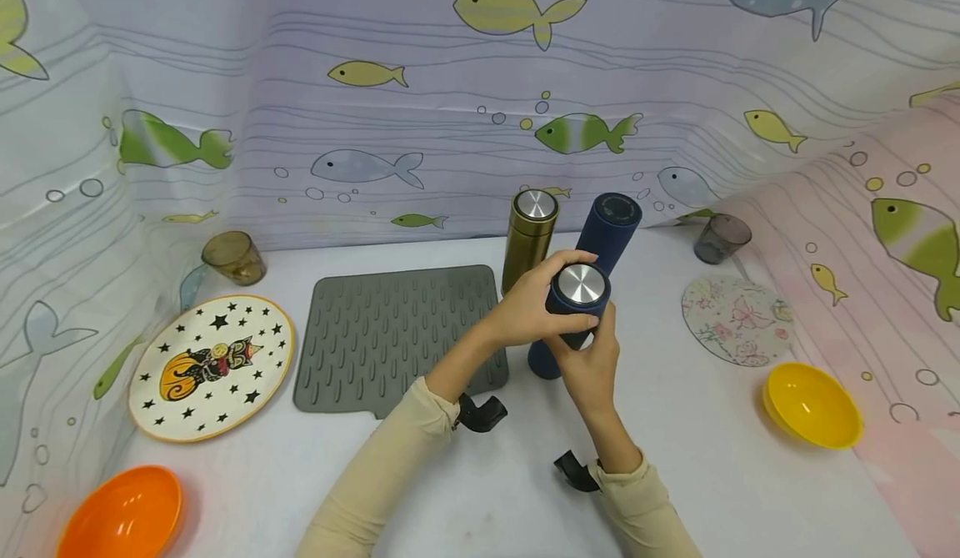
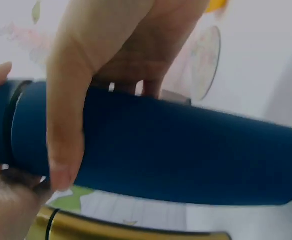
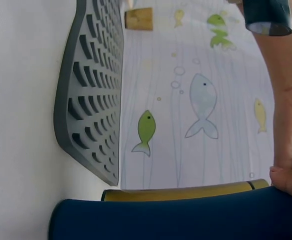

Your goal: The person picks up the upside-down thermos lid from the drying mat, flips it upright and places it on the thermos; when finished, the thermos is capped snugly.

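1. Head view: left hand point(image 1: 536, 308) curled round the upper part of a navy blue flask point(image 1: 576, 312), thumb and fingers wrapped near its steel-topped cap.
2. Right hand point(image 1: 592, 366) gripping the same flask from below, fingers closed on its body; flask lifted off the table, tilted, near the table's middle.
3. Left wrist view: thumb point(image 2: 66, 125) lying across the blue barrel point(image 2: 185, 150), just past the cap seam.
4. Just behind: a second dark blue flask point(image 1: 600, 241), leaning, and a gold flask point(image 1: 528, 237) upright, beside the grey ribbed mat point(image 1: 390, 333).
5. Toward the left edge: star-patterned plate point(image 1: 212, 366), amber cup point(image 1: 234, 258), orange bowl point(image 1: 123, 512) at the near left corner.
6. Toward the right edge: floral coaster point(image 1: 731, 320), grey cup point(image 1: 722, 238), yellow bowl point(image 1: 813, 405).
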Demonstrator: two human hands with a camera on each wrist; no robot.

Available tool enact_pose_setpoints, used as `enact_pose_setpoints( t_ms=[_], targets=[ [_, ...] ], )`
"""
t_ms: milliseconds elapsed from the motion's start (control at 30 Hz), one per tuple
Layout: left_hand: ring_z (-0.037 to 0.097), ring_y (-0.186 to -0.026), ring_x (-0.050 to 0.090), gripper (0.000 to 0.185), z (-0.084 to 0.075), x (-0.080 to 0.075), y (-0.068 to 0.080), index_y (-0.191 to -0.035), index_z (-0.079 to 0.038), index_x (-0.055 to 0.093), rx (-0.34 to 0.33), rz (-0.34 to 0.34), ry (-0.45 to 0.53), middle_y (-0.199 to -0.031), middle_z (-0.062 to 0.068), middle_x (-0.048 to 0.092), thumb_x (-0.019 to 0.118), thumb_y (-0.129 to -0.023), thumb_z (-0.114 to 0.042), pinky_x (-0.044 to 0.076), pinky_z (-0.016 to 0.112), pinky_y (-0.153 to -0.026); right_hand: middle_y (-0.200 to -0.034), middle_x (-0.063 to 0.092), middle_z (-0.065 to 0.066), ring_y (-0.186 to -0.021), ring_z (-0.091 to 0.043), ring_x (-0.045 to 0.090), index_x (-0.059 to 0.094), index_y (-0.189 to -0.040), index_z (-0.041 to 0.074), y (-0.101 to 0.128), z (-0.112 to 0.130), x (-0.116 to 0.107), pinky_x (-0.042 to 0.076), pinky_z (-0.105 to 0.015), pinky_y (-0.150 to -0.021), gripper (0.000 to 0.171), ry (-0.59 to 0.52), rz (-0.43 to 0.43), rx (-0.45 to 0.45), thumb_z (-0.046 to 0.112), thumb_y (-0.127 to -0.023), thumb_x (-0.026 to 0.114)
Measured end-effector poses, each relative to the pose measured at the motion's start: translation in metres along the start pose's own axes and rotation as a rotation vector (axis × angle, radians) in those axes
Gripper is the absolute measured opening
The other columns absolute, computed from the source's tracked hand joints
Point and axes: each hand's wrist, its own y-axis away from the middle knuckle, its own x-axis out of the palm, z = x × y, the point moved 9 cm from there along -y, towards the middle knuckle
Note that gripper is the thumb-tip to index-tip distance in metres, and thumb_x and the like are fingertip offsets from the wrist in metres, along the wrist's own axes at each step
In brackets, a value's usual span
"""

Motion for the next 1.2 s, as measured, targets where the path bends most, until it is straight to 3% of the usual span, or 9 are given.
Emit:
enact_pose_setpoints(
  t_ms=[200,400,467,567,700,833,933,1067,1200],
  targets=[
    [0.018,-0.116,0.061,0.080,0.002,-0.005,0.003,-0.145,-0.009,0.046,-0.038,-0.118,-0.073,-0.134,0.007,0.061,0.086,-0.076,-0.017,0.051,0.027,-0.096,-0.127,0.058,-0.032,-0.119,-0.042,0.057,0.044,-0.132,-0.014,0.000,-0.001,0.000,0.042,-0.028,-0.098,0.067,0.001,-0.003,0.017,-0.011,-0.074,0.078],
    [0.022,-0.105,0.067,0.072,-0.012,-0.006,0.005,-0.132,-0.003,0.055,0.014,-0.243,-0.202,-0.121,0.009,0.066,0.090,-0.071,-0.021,0.054,0.023,-0.086,-0.124,0.058,-0.034,-0.118,-0.044,0.056,0.045,-0.129,-0.014,0.001,-0.004,0.000,0.044,-0.047,-0.100,0.062,-0.020,-0.008,0.061,-0.015,-0.075,0.074],
    [0.020,-0.106,0.066,0.071,-0.011,-0.006,0.004,-0.132,-0.005,0.055,0.031,-0.229,-0.189,-0.122,0.009,0.066,0.089,-0.072,-0.021,0.054,0.023,-0.087,-0.125,0.059,-0.031,-0.119,-0.041,0.056,0.045,-0.130,-0.011,0.001,-0.014,0.000,0.044,-0.046,-0.100,0.064,-0.021,-0.014,0.044,-0.013,-0.075,0.076],
    [0.018,-0.113,0.062,0.070,-0.005,-0.006,0.001,-0.137,-0.006,0.053,0.048,-0.132,-0.091,-0.131,0.010,0.062,0.086,-0.075,-0.015,0.051,0.027,-0.095,-0.130,0.059,-0.024,-0.122,-0.035,0.056,0.045,-0.136,-0.006,0.003,-0.028,0.003,0.044,-0.043,-0.101,0.070,-0.017,-0.012,0.014,-0.006,-0.075,0.081],
    [0.020,-0.132,0.047,0.084,0.006,-0.003,-0.001,-0.149,-0.009,0.038,0.000,-0.032,0.021,-0.150,0.010,0.044,0.081,-0.077,-0.008,0.041,0.034,-0.110,-0.135,0.058,-0.018,-0.126,-0.031,0.054,0.045,-0.140,0.000,0.002,-0.040,0.005,0.042,-0.045,-0.104,0.075,-0.019,-0.001,0.022,-0.003,-0.075,0.083],
    [0.020,-0.133,0.044,0.094,0.012,-0.005,0.005,-0.149,-0.011,0.032,-0.048,-0.179,-0.042,-0.146,0.011,0.043,0.087,-0.073,-0.015,0.039,0.034,-0.111,-0.129,0.058,-0.024,-0.121,-0.031,0.055,0.048,-0.134,-0.006,0.000,-0.036,0.005,0.041,-0.033,-0.102,0.068,-0.025,-0.012,0.038,-0.011,-0.074,0.079],
    [0.019,-0.124,0.053,0.084,0.008,-0.009,0.010,-0.140,-0.006,0.044,-0.002,-0.283,-0.098,-0.134,0.011,0.055,0.091,-0.070,-0.019,0.042,0.034,-0.108,-0.122,0.059,-0.030,-0.111,-0.032,0.057,0.048,-0.129,-0.012,0.000,-0.020,0.003,0.042,-0.026,-0.094,0.062,-0.009,-0.020,0.028,-0.015,-0.073,0.075],
    [0.017,-0.127,0.054,0.073,0.003,-0.010,0.008,-0.138,-0.006,0.053,0.043,-0.191,-0.053,-0.136,0.008,0.059,0.087,-0.074,-0.013,0.039,0.041,-0.112,-0.122,0.060,-0.031,-0.111,-0.035,0.058,0.045,-0.129,-0.014,0.000,-0.001,0.001,0.044,-0.034,-0.094,0.064,-0.005,-0.010,0.019,-0.014,-0.074,0.076],
    [0.016,-0.141,0.039,0.083,0.006,-0.008,0.004,-0.151,-0.012,0.040,-0.032,-0.039,-0.017,-0.149,0.006,0.048,0.080,-0.078,-0.012,0.028,0.050,-0.118,-0.127,0.057,-0.031,-0.118,-0.041,0.055,0.043,-0.132,-0.014,0.000,-0.001,0.002,0.043,-0.041,-0.098,0.068,-0.027,0.006,0.028,-0.011,-0.075,0.079]
  ],
)
